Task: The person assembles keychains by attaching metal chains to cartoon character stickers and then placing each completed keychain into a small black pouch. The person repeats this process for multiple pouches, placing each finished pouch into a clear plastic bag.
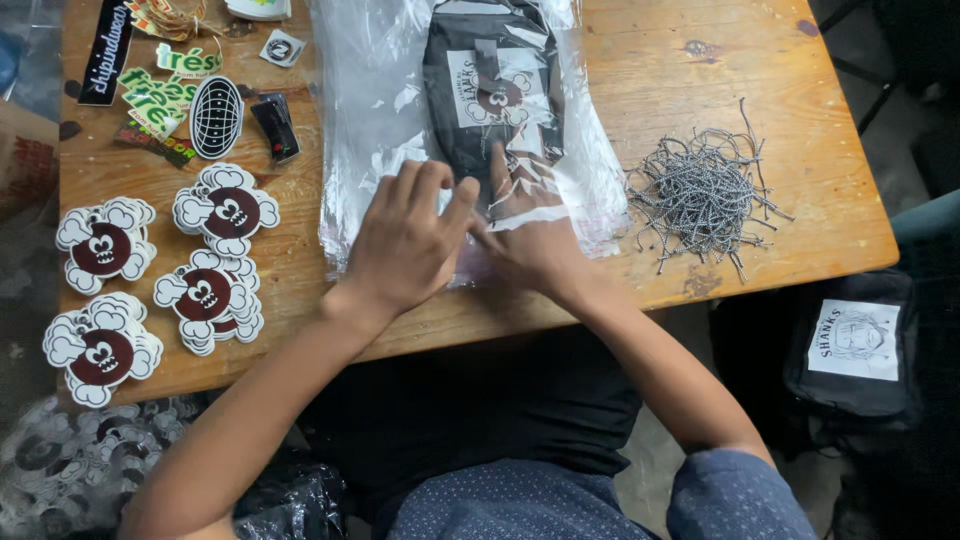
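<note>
a: where are the hands?

b: both at the near edge of the table (700, 90), on a clear bag (380, 110) that lies flat in the middle of it. the left hand (405, 245) rests palm down on the bag's near end, fingers stretched out and close together, tips pointing up and to the right. it grips nothing, just presses flat.

a: and the right?

b: the right hand (535, 245) sits just beside the left, touching it near the fingertips. its forefinger lies straight along the plastic, pointing away from the person. the other fingers are curled under or hidden, so i cannot tell whether they pinch the bag's edge.

a: what's in the bag?

b: a folded black garment (490, 100) with a white patch that shows a dark red cartoon figure. it fills the far half of the bag, upright along the table's depth, and its near end reaches the right forefinger.

a: anything else about?

b: to the right of the bag, apart from it, a loose heap of grey cords (700, 195). to the left, four stacks of stickers (225, 210) shaped like a dark red face with white puffs, set in two rough rows near the table's left edge. beyond them, an oval black sticker (216, 117) with a white grid, some green lettered stickers (170, 90) and a long black strip (106, 50). below the table on the right, a black bag (850, 345) with a white label.
</note>
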